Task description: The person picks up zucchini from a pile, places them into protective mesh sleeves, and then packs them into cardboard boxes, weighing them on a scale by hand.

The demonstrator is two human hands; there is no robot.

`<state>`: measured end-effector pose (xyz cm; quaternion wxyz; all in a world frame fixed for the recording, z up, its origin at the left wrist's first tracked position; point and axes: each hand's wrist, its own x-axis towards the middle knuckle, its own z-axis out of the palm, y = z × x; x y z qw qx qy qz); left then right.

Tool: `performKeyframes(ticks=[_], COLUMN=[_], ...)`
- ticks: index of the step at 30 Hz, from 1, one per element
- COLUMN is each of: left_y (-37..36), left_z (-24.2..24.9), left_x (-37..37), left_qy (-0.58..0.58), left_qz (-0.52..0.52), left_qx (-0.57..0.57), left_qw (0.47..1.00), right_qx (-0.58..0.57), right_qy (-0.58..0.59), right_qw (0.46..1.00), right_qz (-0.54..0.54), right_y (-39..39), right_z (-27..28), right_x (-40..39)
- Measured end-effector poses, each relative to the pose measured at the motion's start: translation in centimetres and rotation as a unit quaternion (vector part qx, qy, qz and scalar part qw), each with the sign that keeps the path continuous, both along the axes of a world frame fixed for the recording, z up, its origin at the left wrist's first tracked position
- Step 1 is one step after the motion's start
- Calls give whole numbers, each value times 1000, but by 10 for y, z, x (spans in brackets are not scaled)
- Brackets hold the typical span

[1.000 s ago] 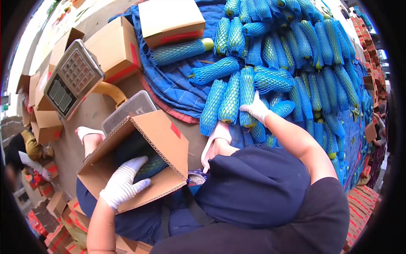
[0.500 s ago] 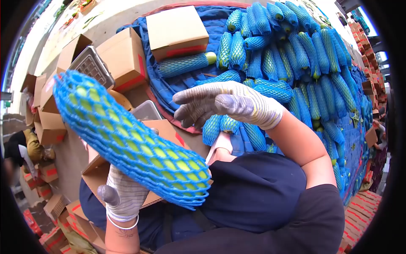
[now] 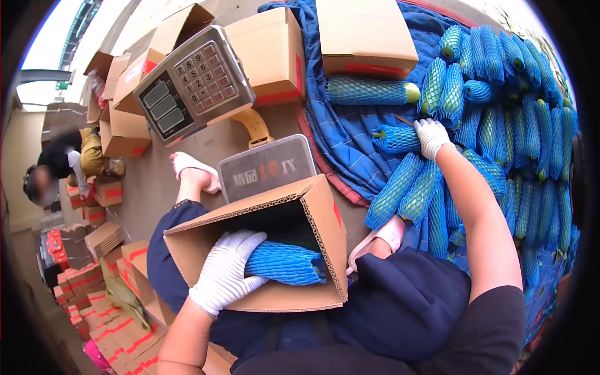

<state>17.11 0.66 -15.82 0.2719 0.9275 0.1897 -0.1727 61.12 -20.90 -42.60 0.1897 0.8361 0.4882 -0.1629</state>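
My left hand (image 3: 229, 270), in a white striped glove, is wrapped round a long green gourd in a blue foam net (image 3: 284, 262), which lies inside an open cardboard box (image 3: 256, 299) held at my lap. Its fingertips are partly hidden behind the gourd. To the right, my gloved right hand (image 3: 432, 137) reaches out to the blue cloth and grips the end of another netted gourd (image 3: 398, 139). Several more netted gourds (image 3: 422, 190) lie just below that hand, and a large pile of them (image 3: 531, 137) covers the cloth farther right.
A scale with a keypad (image 3: 197, 87) and a flat metal pan (image 3: 269, 167) stands beyond the box. Closed cartons (image 3: 365, 31) sit on the blue cloth (image 3: 340, 122) and beside it. At the far left a person (image 3: 62, 156) bends among stacked boxes (image 3: 94, 281).
The netted gourd in my left hand has gone from in front of me down into the box. My right hand has moved out to a gourd on the cloth. The view has turned left.
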Motion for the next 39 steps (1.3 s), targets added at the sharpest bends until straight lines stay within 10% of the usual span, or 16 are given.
performKeyframes(ticks=[10,16,19,21,24,33,39], left_y=[3,3,1,-1,-7,-24,-32], left_z=[3,7,10,14,15,29,47], left_x=[12,-3,-15,-21,-28,-53,-99], left_qy=[-3,-52,-53,-80,-140,-175,-216], left_qz=[15,8,-1,2,35,121,186], left_qx=[24,30,39,40,-10,-75,-44], left_qw=[1000,998,998,996,990,974,957], right_qx=[-22,-17,74,171,232,88,246], right_qy=[18,105,381,590,704,764,580], right_qw=[998,985,853,615,462,617,773], right_qz=[47,-133,-349,-495,-487,-165,72], right_y=[3,-22,-53,-78,-80,47,119], right_z=[41,87,104,116,156,331,314], right_x=[-4,-10,-12,-31,-72,-165,-221])
